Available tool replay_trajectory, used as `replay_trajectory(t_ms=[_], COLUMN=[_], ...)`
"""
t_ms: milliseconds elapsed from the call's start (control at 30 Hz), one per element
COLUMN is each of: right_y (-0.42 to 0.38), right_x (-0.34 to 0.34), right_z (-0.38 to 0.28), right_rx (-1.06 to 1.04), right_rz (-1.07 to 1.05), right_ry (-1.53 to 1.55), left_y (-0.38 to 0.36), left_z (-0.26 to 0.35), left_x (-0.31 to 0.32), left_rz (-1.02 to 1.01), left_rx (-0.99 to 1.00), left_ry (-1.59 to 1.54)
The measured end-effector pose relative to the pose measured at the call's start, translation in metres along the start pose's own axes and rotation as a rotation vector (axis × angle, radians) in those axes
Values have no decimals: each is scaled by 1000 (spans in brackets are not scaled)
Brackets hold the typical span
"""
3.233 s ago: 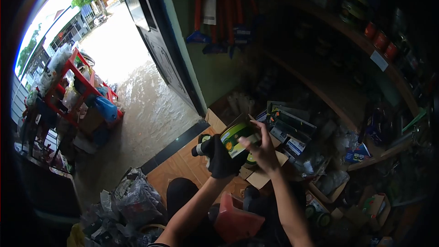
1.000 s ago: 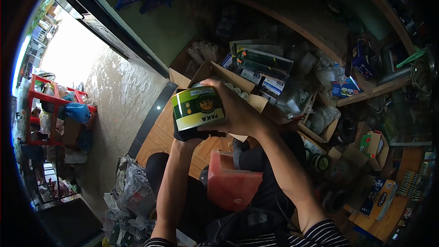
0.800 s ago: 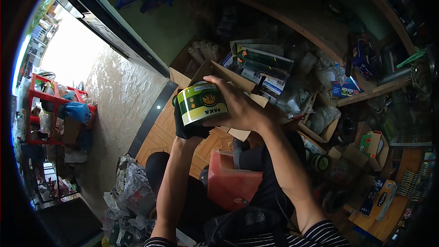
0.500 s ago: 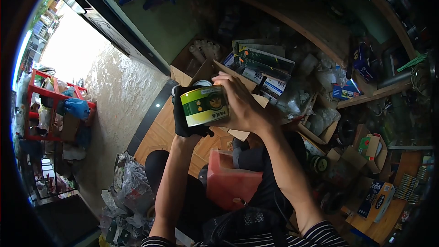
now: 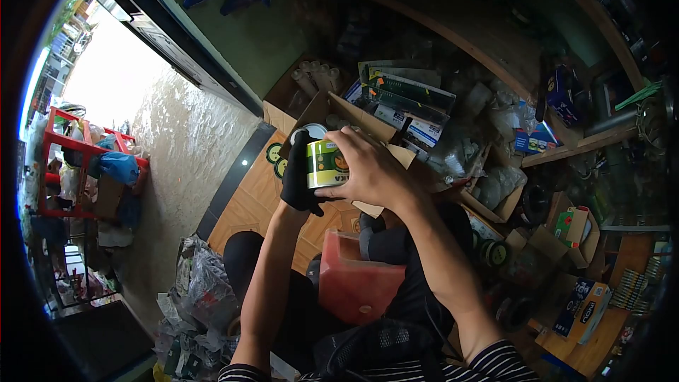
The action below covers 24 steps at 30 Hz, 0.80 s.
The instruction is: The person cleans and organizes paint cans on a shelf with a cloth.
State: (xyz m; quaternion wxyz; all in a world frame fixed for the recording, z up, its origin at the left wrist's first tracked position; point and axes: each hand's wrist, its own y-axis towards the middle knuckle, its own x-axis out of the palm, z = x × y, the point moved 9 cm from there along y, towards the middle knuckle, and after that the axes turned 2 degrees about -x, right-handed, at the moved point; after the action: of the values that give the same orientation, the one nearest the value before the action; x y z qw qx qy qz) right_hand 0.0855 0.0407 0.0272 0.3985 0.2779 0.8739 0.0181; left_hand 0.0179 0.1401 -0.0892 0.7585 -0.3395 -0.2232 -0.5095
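Note:
A round tin can (image 5: pixel 327 165) with a yellow and green label and a dark round emblem is held up in front of me between both hands. My left hand (image 5: pixel 298 182), in a black glove, supports its left side from below. Bare, my right hand (image 5: pixel 366 170) wraps round the right side, with the thumb along the lower edge and the fingers over the top. Just behind the can stands an open cardboard box (image 5: pixel 362 117) with a pale round lid (image 5: pixel 312 130) showing at its edge. Two smaller round green-topped tins (image 5: pixel 274 152) rest on the floor left of my gloved hand.
Below my forearms, a red plastic stool (image 5: pixel 361 286) stands between my legs. Boxed goods (image 5: pixel 410 92) and clear plastic packaging crowd the right. Plastic bags (image 5: pixel 201 276) pile up at the lower left. Beyond the doorway is a red rack (image 5: pixel 67 163) with bags.
Both hands have moved the can slightly right and turned it, so its emblem faces further right. The green-topped tins on the floor, hidden before, now show.

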Motion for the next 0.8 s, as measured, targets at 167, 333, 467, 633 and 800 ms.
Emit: replay_trajectory(t_ms=[167,333,467,633,800], right_y=[-3,9,-3,0,-3], right_x=[13,16,30,35,52], right_z=[-7,8,35,19,7], right_rx=[-6,149,454,234,143], right_rz=[3,110,0,210,501], right_ry=[-117,149,291,569,549], left_y=[3,8,11,11,0], left_z=[-3,8,18,32,16], left_x=[-15,-12,-16,-12,-16], left_rz=[142,-68,105,4,36], left_rx=[-23,93,181,282,251], left_ry=[7,126,116,-156,-466])
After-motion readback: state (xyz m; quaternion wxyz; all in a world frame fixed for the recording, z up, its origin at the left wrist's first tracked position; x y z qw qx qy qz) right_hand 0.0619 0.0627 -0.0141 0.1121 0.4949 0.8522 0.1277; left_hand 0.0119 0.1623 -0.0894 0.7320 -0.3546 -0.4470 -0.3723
